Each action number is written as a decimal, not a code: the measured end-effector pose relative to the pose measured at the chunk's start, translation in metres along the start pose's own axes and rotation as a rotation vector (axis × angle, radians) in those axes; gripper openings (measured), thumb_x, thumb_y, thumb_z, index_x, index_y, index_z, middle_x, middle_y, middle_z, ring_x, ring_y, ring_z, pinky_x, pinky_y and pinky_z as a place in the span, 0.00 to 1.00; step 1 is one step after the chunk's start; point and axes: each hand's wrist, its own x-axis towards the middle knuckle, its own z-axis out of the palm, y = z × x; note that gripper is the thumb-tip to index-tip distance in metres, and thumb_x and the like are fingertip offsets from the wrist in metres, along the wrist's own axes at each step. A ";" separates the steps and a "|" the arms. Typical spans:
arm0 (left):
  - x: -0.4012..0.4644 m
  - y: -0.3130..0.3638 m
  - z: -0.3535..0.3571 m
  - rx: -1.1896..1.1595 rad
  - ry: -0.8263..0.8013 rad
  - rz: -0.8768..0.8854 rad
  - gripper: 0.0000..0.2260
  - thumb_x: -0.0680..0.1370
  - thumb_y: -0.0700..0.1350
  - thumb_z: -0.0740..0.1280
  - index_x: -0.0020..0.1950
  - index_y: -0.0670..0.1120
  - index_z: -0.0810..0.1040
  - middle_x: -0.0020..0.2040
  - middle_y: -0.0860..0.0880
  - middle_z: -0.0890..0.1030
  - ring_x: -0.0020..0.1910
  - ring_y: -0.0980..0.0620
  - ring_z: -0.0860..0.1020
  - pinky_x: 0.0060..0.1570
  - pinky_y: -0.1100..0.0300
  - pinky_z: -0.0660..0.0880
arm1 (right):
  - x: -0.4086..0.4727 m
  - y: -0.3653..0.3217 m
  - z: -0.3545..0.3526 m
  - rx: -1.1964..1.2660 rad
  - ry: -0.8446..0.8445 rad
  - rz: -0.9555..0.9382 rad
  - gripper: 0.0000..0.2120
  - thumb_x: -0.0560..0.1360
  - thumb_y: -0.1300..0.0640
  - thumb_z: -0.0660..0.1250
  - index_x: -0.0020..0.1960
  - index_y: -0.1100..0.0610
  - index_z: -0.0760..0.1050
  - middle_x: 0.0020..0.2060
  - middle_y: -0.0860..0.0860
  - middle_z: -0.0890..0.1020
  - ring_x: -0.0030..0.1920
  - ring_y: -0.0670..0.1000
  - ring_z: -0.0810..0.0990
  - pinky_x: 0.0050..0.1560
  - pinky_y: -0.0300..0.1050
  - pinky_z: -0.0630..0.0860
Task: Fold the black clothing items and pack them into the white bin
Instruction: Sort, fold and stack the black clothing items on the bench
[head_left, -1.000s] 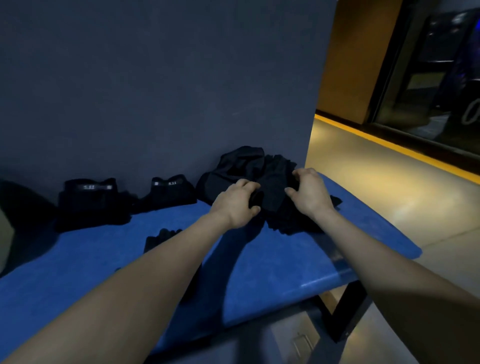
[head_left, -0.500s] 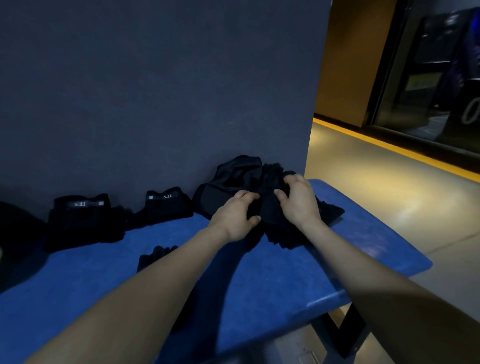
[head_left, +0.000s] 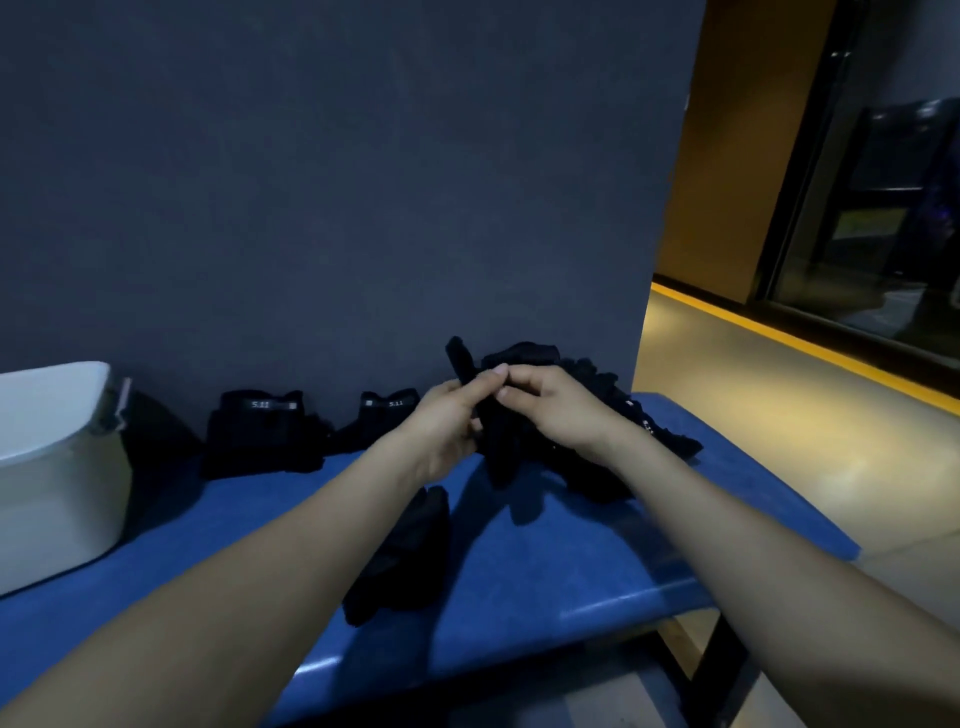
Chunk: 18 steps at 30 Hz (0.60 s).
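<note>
Pinching one black garment (head_left: 498, 447) above the loose pile (head_left: 597, 415), the left hand (head_left: 447, 421) and right hand (head_left: 550, 405) are curling around it; two folded bundles (head_left: 260, 431) are waiting on the blue bench (head_left: 545, 571), none visibly packed in the white bin (head_left: 57, 467).

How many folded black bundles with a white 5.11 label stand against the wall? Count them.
2. One folded bundle stands nearest the white bin; the second bundle stands right of it. More may hide in the loose pile.

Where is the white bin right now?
The white bin sits at the far left of the head view on the blue bench, against the dark wall, left of the folded black garment.
</note>
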 end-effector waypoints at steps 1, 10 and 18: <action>-0.006 0.004 -0.004 -0.014 0.034 -0.010 0.14 0.77 0.50 0.67 0.57 0.43 0.78 0.45 0.47 0.82 0.46 0.49 0.80 0.44 0.57 0.79 | 0.001 -0.004 0.005 0.064 -0.019 0.030 0.13 0.81 0.60 0.58 0.61 0.56 0.76 0.57 0.50 0.81 0.59 0.47 0.78 0.63 0.41 0.72; -0.047 0.017 -0.045 -0.104 0.285 -0.154 0.06 0.77 0.37 0.57 0.46 0.39 0.73 0.35 0.43 0.73 0.35 0.45 0.74 0.37 0.53 0.75 | 0.007 -0.024 0.041 -0.015 0.029 0.107 0.16 0.80 0.62 0.58 0.66 0.58 0.72 0.60 0.49 0.77 0.61 0.45 0.73 0.59 0.36 0.66; -0.074 0.022 -0.060 -0.298 0.166 -0.178 0.11 0.77 0.41 0.55 0.51 0.37 0.75 0.44 0.40 0.79 0.42 0.44 0.79 0.42 0.52 0.76 | 0.002 -0.020 0.062 0.320 0.109 0.497 0.16 0.78 0.48 0.62 0.57 0.59 0.76 0.45 0.52 0.78 0.46 0.51 0.76 0.48 0.45 0.73</action>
